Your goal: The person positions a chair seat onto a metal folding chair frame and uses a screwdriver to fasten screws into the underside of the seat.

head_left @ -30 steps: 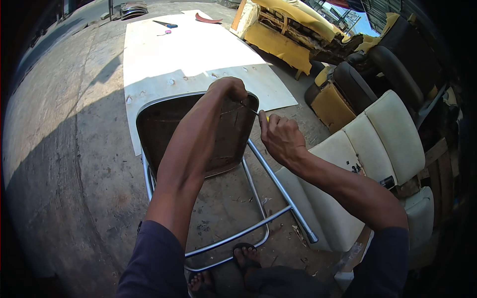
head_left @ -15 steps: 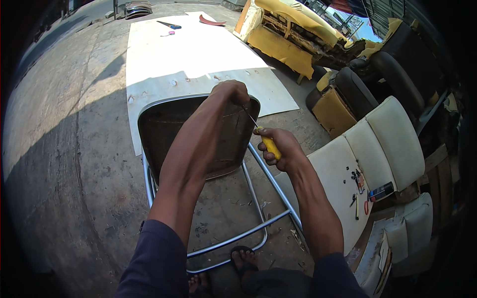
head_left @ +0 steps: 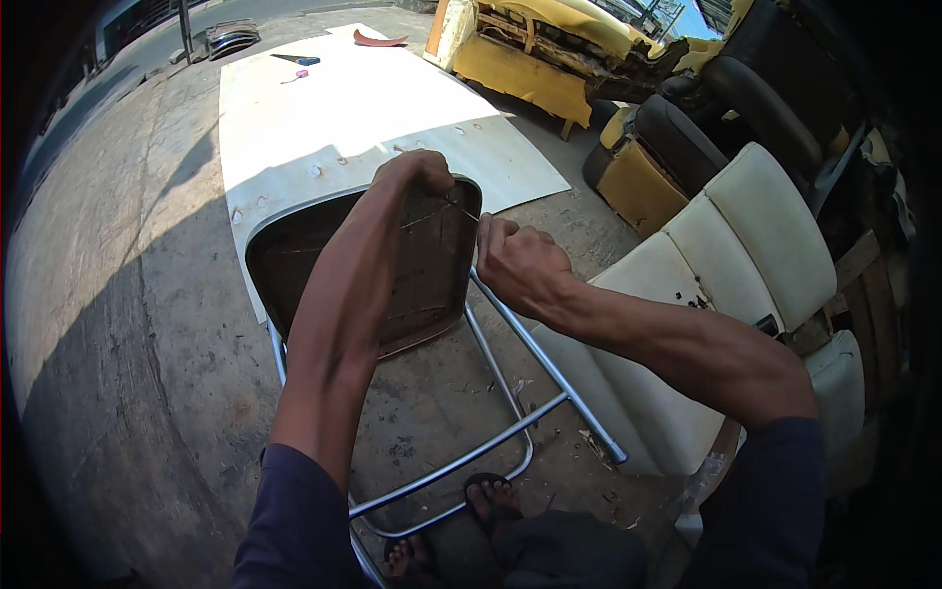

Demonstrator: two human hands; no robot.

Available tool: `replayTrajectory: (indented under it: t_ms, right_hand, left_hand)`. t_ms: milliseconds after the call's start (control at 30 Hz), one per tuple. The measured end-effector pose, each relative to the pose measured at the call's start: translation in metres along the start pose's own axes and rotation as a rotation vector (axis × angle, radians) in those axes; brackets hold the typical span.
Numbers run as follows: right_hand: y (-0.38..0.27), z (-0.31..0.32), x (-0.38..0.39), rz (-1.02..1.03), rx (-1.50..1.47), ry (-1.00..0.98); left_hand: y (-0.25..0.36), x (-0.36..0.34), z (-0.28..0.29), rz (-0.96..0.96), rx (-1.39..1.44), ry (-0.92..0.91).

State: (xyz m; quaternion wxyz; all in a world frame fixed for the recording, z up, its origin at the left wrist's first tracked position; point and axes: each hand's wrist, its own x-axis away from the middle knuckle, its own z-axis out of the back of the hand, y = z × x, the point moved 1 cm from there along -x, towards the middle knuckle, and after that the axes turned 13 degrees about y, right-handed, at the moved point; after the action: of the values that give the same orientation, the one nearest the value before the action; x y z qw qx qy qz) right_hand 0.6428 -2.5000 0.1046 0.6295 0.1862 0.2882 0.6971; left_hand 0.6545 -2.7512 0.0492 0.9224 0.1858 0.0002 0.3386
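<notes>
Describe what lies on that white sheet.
On the white sheet lie a blue-handled tool, a small pink object and a curved red piece. The dark panel and left hand hide part of its near end; anything there cannot be seen.

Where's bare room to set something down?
Free: sunlit white sheet between the pink item and the row of marks; concrete floor left of the sheet. Crowded: right side, with white padded panel, dark seats, yellow stripped furniture; also between left hand and right hand, spanned by a thin tool.

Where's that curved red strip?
In the head view, the curved red strip is near the top, left of centre, at the far end of the flat white sheet, right of the blue-handled tool.
</notes>
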Motion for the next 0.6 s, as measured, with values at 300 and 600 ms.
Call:
replayTrajectory:
  t_ms: [300, 600]
  right_hand:
    - [0.013, -0.023, 0.005, -1.346, -1.792, -0.258]
    - [0.022, -0.024, 0.014, 0.12, -0.091, 0.173]
  left_hand:
    - [0.001, 0.0, -0.004, -0.008, -0.031, 0.04]
    - [-0.006, 0.004, 0.003, -0.048, -0.046, 0.05]
